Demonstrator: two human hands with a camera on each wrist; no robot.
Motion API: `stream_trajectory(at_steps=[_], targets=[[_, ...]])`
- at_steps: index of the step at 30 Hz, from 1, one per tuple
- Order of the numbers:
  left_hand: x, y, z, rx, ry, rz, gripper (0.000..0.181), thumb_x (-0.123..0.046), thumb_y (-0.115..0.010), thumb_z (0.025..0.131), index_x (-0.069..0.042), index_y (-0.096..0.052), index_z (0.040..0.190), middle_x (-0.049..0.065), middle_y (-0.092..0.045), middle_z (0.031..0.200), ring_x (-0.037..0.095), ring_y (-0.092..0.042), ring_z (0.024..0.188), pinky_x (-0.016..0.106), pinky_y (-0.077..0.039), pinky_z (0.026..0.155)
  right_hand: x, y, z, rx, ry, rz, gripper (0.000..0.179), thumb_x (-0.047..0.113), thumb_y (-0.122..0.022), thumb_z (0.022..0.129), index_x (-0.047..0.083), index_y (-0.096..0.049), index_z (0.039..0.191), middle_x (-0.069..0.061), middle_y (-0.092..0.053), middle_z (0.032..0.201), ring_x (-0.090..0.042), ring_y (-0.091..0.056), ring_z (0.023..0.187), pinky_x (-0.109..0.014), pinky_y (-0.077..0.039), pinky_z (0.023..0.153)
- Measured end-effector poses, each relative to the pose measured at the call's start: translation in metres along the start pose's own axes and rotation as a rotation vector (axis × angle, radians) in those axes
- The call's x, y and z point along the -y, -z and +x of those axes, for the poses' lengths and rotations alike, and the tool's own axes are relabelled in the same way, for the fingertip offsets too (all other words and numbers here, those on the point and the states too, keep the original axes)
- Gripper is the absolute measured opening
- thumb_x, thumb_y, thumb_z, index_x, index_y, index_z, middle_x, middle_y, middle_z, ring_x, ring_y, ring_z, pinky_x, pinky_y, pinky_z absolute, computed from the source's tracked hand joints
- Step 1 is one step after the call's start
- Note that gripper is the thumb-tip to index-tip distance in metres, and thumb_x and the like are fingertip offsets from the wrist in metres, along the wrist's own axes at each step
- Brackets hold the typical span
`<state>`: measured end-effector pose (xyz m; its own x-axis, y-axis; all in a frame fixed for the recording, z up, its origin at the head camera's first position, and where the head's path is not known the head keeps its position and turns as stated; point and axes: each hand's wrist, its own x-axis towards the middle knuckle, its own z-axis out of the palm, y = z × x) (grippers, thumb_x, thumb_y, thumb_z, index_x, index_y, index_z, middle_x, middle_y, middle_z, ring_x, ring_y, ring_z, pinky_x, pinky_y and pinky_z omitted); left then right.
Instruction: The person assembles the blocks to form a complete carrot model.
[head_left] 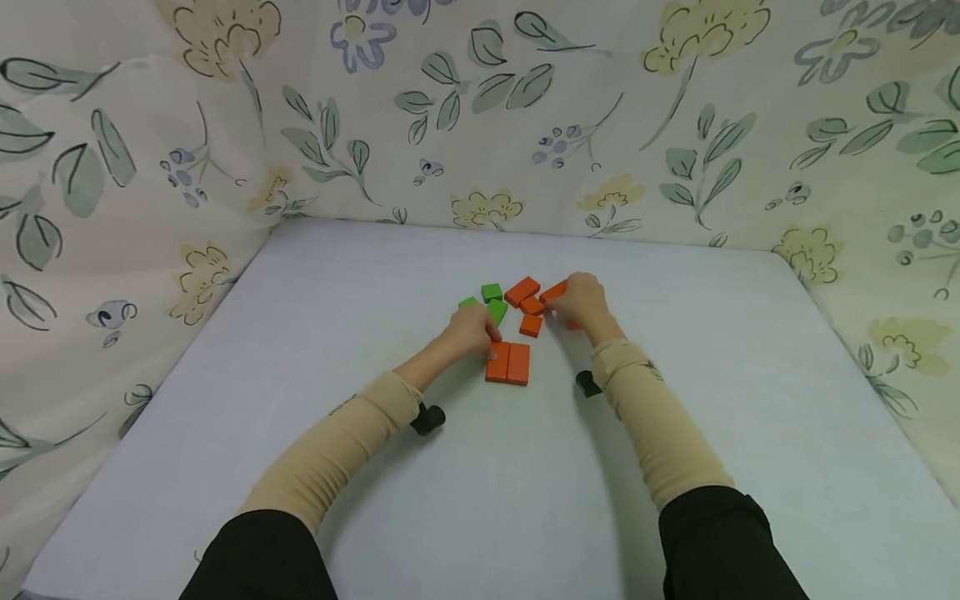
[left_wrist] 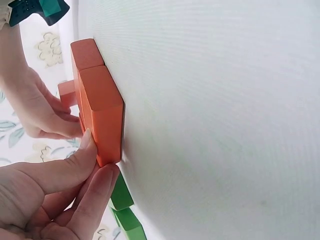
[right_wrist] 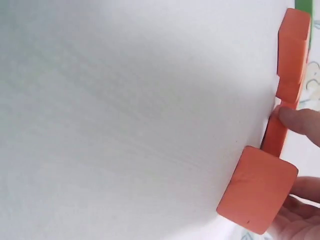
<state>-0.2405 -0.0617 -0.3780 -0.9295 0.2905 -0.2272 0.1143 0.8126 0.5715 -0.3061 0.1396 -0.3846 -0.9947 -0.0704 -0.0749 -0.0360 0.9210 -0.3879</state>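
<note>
Two orange rectangular blocks (head_left: 518, 364) lie flat, side by side with long edges together. My left hand (head_left: 468, 331) pinches the left one at its far corner; in the left wrist view the thumb (left_wrist: 80, 162) lies on its top and the index finger against its end. My right hand (head_left: 588, 300) is among the loose orange blocks farther back, gripping an orange block (head_left: 553, 291) that its fingers partly cover. In the right wrist view, its thumb touches that block (right_wrist: 276, 132), and another orange block (right_wrist: 257, 190) stands in front of the other fingers.
Several more orange blocks (head_left: 522, 290) lie between the hands. Green blocks (head_left: 492, 292) sit behind the left hand, one partly hidden by it. The white table (head_left: 495, 500) reaches back to a floral curtain (head_left: 480, 108). A black wrist camera (head_left: 428, 419) hangs under the left forearm.
</note>
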Motion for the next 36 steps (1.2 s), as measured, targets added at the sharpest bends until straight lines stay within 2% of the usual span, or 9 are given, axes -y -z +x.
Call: stream_trajectory(at_steps=[3, 6, 8, 10, 12, 18, 23, 28, 36], targets=[[-0.001, 0.000, 0.000, 0.003, 0.001, -0.005, 0.026, -0.002, -0.081, 0.077, -0.001, -0.075, 0.103, 0.012, -0.070, 0.104, 0.023, -0.060, 0.096, 0.029, -0.052, 0.080, -0.003, 0.004, -0.004, -0.076, 0.072, 0.008, 0.035, 0.025, -0.074, 0.082, -0.005, -0.056, 0.079, -0.016, -0.052, 0.081, -0.029, -0.050, 0.079, -0.040, -0.046, 0.072], [0.000, 0.000, 0.000, 0.001, 0.000, -0.010, 0.025, -0.001, -0.080, 0.077, 0.000, -0.075, 0.102, 0.012, -0.071, 0.103, 0.023, -0.060, 0.095, 0.029, -0.052, 0.079, -0.006, 0.008, -0.009, -0.106, 0.123, 0.054, 0.044, 0.022, -0.075, 0.082, -0.013, -0.063, 0.106, -0.027, -0.060, 0.101, -0.038, -0.054, 0.096, -0.048, -0.045, 0.087], [0.000, -0.001, 0.000, -0.001, 0.006, -0.013, 0.024, 0.000, -0.080, 0.077, 0.000, -0.075, 0.101, 0.012, -0.071, 0.103, 0.022, -0.060, 0.093, 0.028, -0.052, 0.078, -0.008, 0.011, -0.013, -0.092, 0.139, 0.096, 0.056, 0.021, -0.075, 0.083, -0.015, -0.058, 0.122, -0.031, -0.059, 0.116, -0.041, -0.052, 0.108, -0.050, -0.043, 0.095], [0.000, -0.002, 0.000, 0.000, 0.012, -0.018, 0.024, 0.000, -0.080, 0.077, 0.000, -0.075, 0.100, 0.012, -0.070, 0.103, 0.021, -0.060, 0.091, 0.028, -0.052, 0.077, -0.010, 0.012, -0.017, -0.074, 0.151, 0.125, 0.064, 0.020, -0.076, 0.083, -0.014, -0.051, 0.131, -0.031, -0.056, 0.126, -0.042, -0.049, 0.118, -0.050, -0.039, 0.101], [-0.001, -0.003, -0.001, 0.005, 0.018, -0.026, 0.024, 0.000, -0.080, 0.077, 0.001, -0.075, 0.100, 0.012, -0.070, 0.103, 0.021, -0.059, 0.090, 0.027, -0.052, 0.077, -0.011, 0.014, -0.022, -0.064, 0.167, 0.135, 0.066, 0.021, -0.078, 0.082, -0.013, -0.051, 0.133, -0.030, -0.055, 0.130, -0.042, -0.048, 0.122, -0.050, -0.038, 0.103], [-0.003, -0.002, -0.002, 0.004, 0.032, -0.026, 0.024, 0.000, -0.079, 0.078, 0.001, -0.075, 0.102, 0.013, -0.070, 0.105, 0.023, -0.060, 0.094, 0.029, -0.052, 0.078, -0.013, 0.021, -0.040, -0.049, 0.226, 0.179, 0.067, 0.019, -0.081, 0.079, -0.010, -0.053, 0.133, -0.026, -0.057, 0.129, -0.040, -0.050, 0.121, -0.051, -0.041, 0.100], [-0.003, 0.000, 0.000, 0.007, 0.026, -0.029, 0.025, 0.001, -0.078, 0.079, 0.001, -0.074, 0.104, 0.013, -0.070, 0.107, 0.024, -0.060, 0.098, 0.030, -0.052, 0.079, -0.012, 0.024, -0.057, 0.009, 0.270, 0.191, 0.069, 0.020, -0.083, 0.077, -0.007, -0.054, 0.133, -0.024, -0.058, 0.129, -0.038, -0.051, 0.121, -0.051, -0.042, 0.099], [-0.002, 0.001, 0.002, 0.011, 0.022, -0.021, 0.025, 0.001, -0.078, 0.079, 0.001, -0.074, 0.103, 0.013, -0.069, 0.107, 0.025, -0.060, 0.099, 0.031, -0.052, 0.080, -0.016, 0.021, -0.071, 0.045, 0.316, 0.204, 0.068, 0.021, -0.085, 0.075, -0.007, -0.056, 0.131, -0.024, -0.058, 0.130, -0.039, -0.051, 0.120, -0.053, -0.042, 0.098], [-0.003, 0.001, 0.003, 0.017, 0.036, -0.016, 0.024, 0.001, -0.078, 0.079, 0.001, -0.074, 0.103, 0.013, -0.070, 0.108, 0.026, -0.059, 0.103, 0.034, -0.050, 0.087, -0.021, 0.010, -0.083, 0.127, 0.363, 0.215, 0.070, 0.018, -0.088, 0.071, -0.007, -0.058, 0.129, -0.022, -0.060, 0.127, -0.038, -0.055, 0.116, -0.052, -0.045, 0.096]])
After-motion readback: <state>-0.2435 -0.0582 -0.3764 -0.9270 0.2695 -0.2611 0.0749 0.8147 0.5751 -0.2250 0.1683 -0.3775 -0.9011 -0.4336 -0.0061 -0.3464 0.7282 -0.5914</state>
